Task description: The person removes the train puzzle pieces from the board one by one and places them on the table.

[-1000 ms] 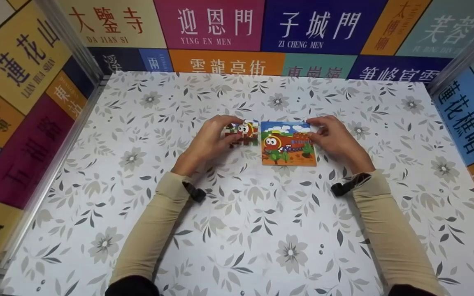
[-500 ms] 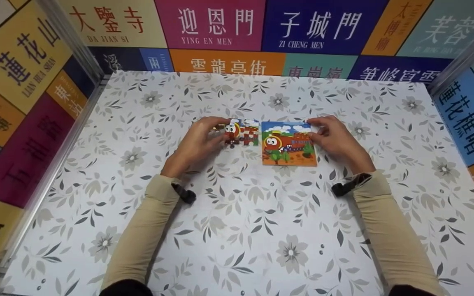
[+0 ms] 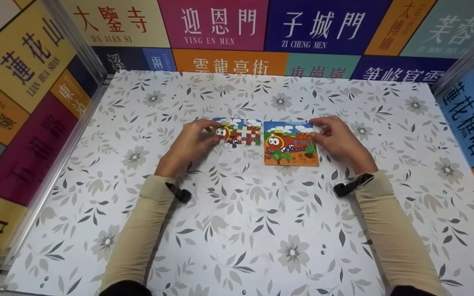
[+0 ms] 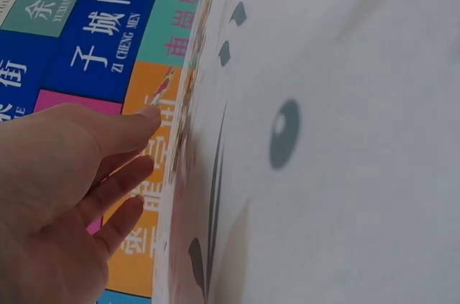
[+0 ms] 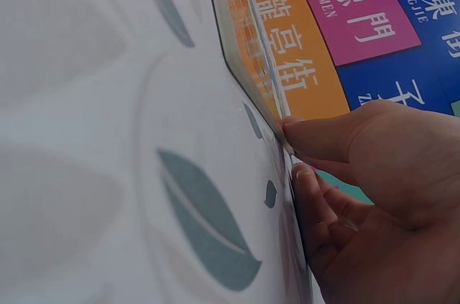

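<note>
My left hand [image 3: 191, 142] pinches a jigsaw piece [image 3: 221, 133] with a train's face on it, near the middle of the table. In the left wrist view the piece [image 4: 164, 88] shows as a thin edge, tilted above the surface, between thumb and hidden forefinger. Just right of it lie more jigsaw pieces [image 3: 253, 133] with sky, clouds and red train parts, and pale gaps among them. A square picture board [image 3: 290, 144] of a red train lies flat beside these. My right hand [image 3: 340, 139] grips the board's right edge; the right wrist view shows the thumb [image 5: 316, 135] on that edge.
A white table [image 3: 228, 230] with a grey leaf and flower print spreads around the hands. Coloured panels with large characters [image 3: 216, 24] stand along its back and sides. Small black cameras [image 3: 346, 189] sit at both wrists.
My left hand has drawn left with the train-face piece, widening the gap to the sky pieces and uncovering more of them. The right hand and board stay put.
</note>
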